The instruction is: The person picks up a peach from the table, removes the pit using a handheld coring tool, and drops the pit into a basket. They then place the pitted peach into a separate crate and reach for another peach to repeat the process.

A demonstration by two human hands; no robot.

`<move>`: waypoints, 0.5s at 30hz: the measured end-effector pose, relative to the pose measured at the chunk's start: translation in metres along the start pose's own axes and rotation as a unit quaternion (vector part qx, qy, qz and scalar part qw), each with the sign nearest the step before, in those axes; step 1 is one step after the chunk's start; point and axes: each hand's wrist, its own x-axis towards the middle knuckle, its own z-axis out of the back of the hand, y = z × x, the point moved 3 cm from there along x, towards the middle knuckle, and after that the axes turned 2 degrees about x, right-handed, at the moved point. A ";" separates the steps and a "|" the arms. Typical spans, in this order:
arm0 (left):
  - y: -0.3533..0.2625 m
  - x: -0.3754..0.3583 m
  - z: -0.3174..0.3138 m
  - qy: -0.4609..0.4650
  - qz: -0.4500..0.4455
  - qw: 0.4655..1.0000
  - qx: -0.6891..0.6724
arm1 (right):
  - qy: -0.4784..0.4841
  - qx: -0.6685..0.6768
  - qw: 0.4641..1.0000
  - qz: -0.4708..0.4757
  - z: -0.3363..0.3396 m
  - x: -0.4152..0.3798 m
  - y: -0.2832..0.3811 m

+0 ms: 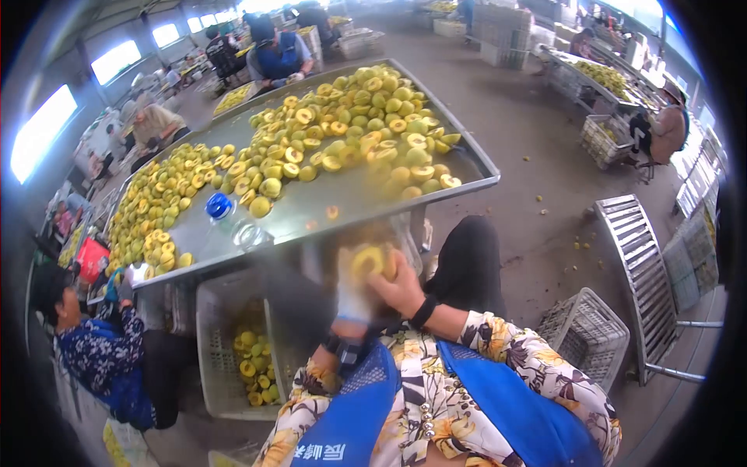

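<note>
In front of my lap, both hands meet around a halved yellow peach (369,261), its hollowed cut face turned up. My left hand (352,297), in a white glove and blurred by motion, closes on it from the left. My right hand (400,289), bare with a dark wristband, presses its curled fingers against the fruit's right side. Just beyond, a metal-topped table (311,208) bears a large heap of whole and halved peaches (342,128). Near its front edge lies a clear bottle with a blue cap (220,207).
A crate (222,389) with peach halves stands low at my left, beside a seated person (101,350). At my right are another crate (587,335) and a slatted metal rack (640,272). More people work at tables farther back; fruit scraps dot the floor.
</note>
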 end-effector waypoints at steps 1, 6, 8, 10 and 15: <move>-0.003 -0.002 -0.010 0.007 -0.025 0.999 0.022 | 0.005 0.039 0.999 -0.021 -0.004 0.005 -0.021; -0.018 -0.003 -0.044 -0.051 -0.038 0.992 0.107 | 0.003 0.243 0.970 -0.023 -0.001 0.013 -0.010; -0.022 0.008 -0.035 -0.074 -0.115 0.970 0.201 | 0.031 0.155 0.987 -0.043 0.005 0.015 -0.002; -0.029 0.003 -0.048 -0.122 -0.121 0.962 0.213 | 0.026 0.018 0.999 0.024 0.010 0.015 -0.001; -0.047 -0.006 -0.032 -0.160 -0.252 0.892 0.340 | 0.103 -0.136 0.985 -0.023 0.003 0.001 0.008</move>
